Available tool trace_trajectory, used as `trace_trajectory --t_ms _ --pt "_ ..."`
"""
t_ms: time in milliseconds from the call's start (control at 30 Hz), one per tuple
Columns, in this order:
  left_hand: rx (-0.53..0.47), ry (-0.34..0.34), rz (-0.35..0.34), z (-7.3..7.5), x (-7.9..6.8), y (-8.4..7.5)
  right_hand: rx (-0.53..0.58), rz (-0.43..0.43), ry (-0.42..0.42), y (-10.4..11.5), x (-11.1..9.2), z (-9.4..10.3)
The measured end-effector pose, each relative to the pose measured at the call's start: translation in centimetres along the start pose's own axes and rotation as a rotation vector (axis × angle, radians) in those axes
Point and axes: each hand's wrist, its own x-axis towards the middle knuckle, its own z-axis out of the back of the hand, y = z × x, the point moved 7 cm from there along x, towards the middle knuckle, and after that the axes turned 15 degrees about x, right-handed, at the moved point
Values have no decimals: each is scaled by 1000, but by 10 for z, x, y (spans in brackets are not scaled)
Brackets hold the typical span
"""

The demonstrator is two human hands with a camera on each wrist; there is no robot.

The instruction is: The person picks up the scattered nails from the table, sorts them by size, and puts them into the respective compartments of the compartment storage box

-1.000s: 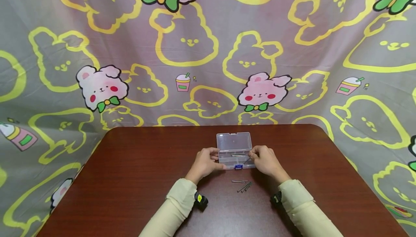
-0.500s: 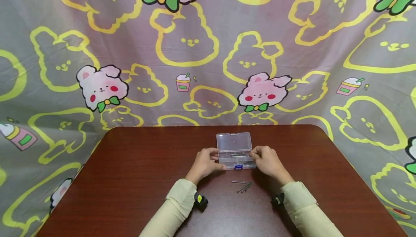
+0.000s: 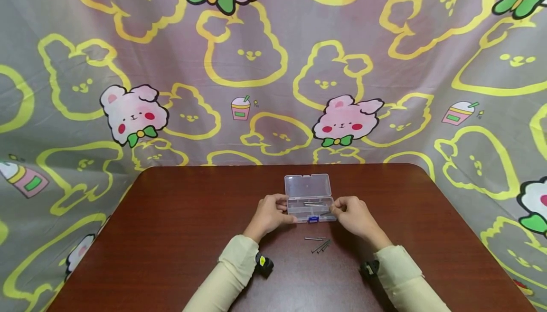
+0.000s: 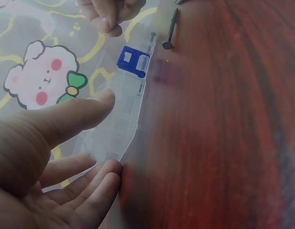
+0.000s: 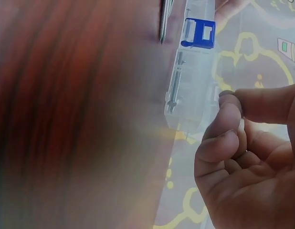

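Note:
A clear plastic compartment box (image 3: 300,213) stands on the table with its lid (image 3: 307,186) raised and a blue latch (image 3: 314,219) at the front. My left hand (image 3: 268,216) holds the box's left end, thumb at the front corner and fingers along the side. By the right end is my right hand (image 3: 352,214), thumb and index tips together; no nail shows between them. One nail (image 5: 176,83) lies in the front right compartment. Several nails (image 3: 313,203) lie in the back compartment. In front of the box, a nail (image 3: 314,239) lies beside several darker nails (image 3: 321,246).
The brown wooden table (image 3: 192,222) extends on both sides of the box. Behind it hangs a patterned curtain (image 3: 265,103). A small black camera (image 3: 264,264) is strapped at the left wrist, and another one (image 3: 369,268) at the right.
A second ago my right hand held a nail slanting into the front right compartment; now that nail lies flat there. My right forearm has shifted slightly right. The left hand keeps still.

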Motion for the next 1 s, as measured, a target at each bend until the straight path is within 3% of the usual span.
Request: trace_trajectory --t_ms 700,1000 --pt "2 -9 -3 -1 0 1 -39 52 94 0 -17 -13" --pt "4 -10 -2 -1 0 1 -79 89 177 6 -23 -24"
